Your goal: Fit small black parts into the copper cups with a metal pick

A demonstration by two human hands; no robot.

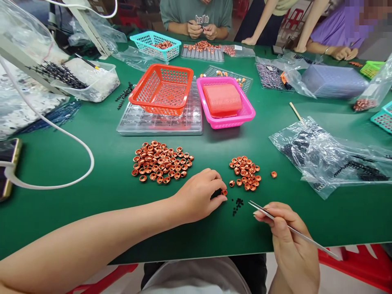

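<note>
Copper-coloured cup (224,192) sits pinched between thumb and fingertips of the left hand (199,196); the right hand (294,245) pinches tweezers (301,235). Beneath spreads a green table (107,155), with co-worker (177,14) opposite, orange basket (162,90), smaller pink basket (228,122), tiny black bits (239,202).

On the surface (352,220), one heap of cups (159,162) lies left of a second heap (244,172), with beads (239,201) on its near side, a bag (306,151) to its right. Beyond, a basket (162,108) on trays (147,123) stands left of another basket (229,122).
</note>
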